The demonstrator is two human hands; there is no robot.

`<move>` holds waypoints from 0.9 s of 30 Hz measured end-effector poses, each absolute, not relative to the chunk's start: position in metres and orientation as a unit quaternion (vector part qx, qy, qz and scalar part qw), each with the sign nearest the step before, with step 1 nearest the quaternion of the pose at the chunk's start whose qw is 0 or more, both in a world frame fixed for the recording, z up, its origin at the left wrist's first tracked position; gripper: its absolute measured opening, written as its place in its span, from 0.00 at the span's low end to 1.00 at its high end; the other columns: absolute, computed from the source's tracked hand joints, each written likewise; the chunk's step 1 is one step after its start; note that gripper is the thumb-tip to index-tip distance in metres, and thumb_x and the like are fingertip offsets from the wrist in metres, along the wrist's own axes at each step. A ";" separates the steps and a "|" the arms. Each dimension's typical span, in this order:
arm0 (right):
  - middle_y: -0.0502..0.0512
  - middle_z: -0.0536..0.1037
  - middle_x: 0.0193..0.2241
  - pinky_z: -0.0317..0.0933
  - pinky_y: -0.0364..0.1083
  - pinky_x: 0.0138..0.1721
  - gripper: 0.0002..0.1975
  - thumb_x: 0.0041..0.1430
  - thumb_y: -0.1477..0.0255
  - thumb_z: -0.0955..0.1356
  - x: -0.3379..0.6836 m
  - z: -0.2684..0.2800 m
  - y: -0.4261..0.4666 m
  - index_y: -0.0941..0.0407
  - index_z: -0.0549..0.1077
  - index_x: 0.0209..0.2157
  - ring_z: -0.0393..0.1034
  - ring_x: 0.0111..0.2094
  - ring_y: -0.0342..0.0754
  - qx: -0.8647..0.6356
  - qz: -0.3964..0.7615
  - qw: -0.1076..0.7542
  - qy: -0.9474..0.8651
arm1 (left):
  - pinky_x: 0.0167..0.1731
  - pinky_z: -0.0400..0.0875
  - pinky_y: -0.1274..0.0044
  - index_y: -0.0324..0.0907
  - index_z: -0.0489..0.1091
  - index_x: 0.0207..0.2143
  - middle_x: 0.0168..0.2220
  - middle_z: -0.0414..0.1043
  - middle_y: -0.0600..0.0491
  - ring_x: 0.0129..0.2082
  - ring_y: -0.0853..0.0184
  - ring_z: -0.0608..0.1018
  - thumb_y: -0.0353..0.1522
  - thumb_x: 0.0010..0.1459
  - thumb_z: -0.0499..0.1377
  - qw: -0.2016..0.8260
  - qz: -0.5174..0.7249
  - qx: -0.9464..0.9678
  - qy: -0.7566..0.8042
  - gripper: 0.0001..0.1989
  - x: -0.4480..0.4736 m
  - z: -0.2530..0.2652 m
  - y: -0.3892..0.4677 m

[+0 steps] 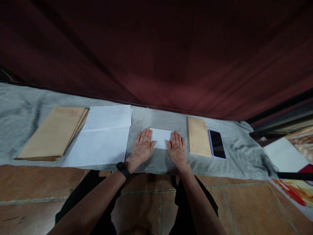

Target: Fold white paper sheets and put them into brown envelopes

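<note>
A small white folded sheet of paper (161, 138) lies on the grey cloth between my hands. My left hand (143, 143), with a black band on its wrist, rests flat on the paper's left end, fingers stretched out. On the right end lies my right hand (177, 147), also flat with its fingers extended. Left of my hands are larger white sheets (107, 140) with a crease running across them. Just beyond my right hand is a brown envelope (199, 137).
A stack of brown envelopes (52, 132) lies at the far left. Right of the single envelope is a phone (217, 144) in a purple case. The grey cloth (239, 150) covers a narrow surface. Behind it hangs a dark red curtain (156, 58). Below is a tiled floor (139, 209).
</note>
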State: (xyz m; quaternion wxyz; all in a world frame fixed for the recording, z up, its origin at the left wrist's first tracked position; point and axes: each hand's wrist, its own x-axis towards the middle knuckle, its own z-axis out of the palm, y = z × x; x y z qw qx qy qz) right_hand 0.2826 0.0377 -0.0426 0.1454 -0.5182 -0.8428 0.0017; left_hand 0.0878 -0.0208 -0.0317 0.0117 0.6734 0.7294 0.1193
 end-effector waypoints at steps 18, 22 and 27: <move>0.62 0.55 0.73 0.45 0.59 0.72 0.28 0.76 0.65 0.57 0.257 -0.033 0.009 0.58 0.55 0.73 0.50 0.73 0.54 -0.442 0.057 0.132 -0.885 | 0.70 0.52 0.56 0.36 0.56 0.71 0.73 0.53 0.40 0.74 0.52 0.56 0.40 0.73 0.43 -0.004 0.127 0.674 0.728 0.30 0.087 -0.029 -0.024; 0.63 0.55 0.73 0.45 0.60 0.71 0.28 0.76 0.65 0.56 0.266 -0.035 0.015 0.59 0.55 0.73 0.51 0.73 0.56 -0.462 0.045 0.136 -0.875 | 0.71 0.51 0.55 0.35 0.56 0.72 0.73 0.54 0.42 0.74 0.52 0.56 0.39 0.73 0.42 -0.005 0.125 0.664 0.737 0.30 0.085 -0.029 -0.025; 0.64 0.55 0.73 0.45 0.61 0.71 0.28 0.76 0.65 0.55 0.276 -0.036 0.020 0.61 0.55 0.72 0.52 0.72 0.58 -0.482 0.038 0.132 -0.865 | 0.71 0.51 0.53 0.36 0.56 0.72 0.73 0.54 0.44 0.73 0.51 0.56 0.38 0.72 0.42 -0.002 0.128 0.649 0.750 0.30 0.081 -0.030 -0.027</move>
